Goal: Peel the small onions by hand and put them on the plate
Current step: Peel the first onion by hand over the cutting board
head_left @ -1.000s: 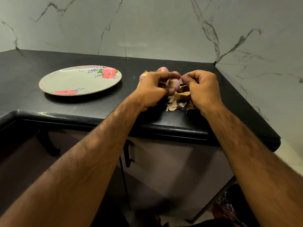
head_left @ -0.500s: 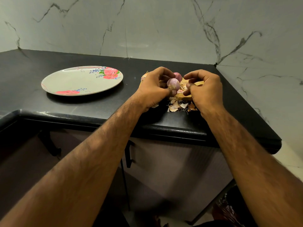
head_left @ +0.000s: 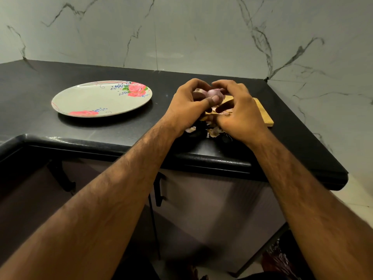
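Plate [head_left: 88,101] sat on worktop [head_left: 30,87], left side. Board [head_left: 263,115] lay to its right, near the wall corner. Onion [head_left: 215,93] was above the board, between left hand [head_left: 185,110] and right hand [head_left: 242,116]. Peel scraps [head_left: 215,131] lay in front of the board.

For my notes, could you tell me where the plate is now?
In the head view, the plate lies on the black counter, left of the left hand.

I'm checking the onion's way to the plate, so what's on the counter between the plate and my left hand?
Nothing, by the head view: only bare black countertop lies between the plate and the left hand, which grips the onion.
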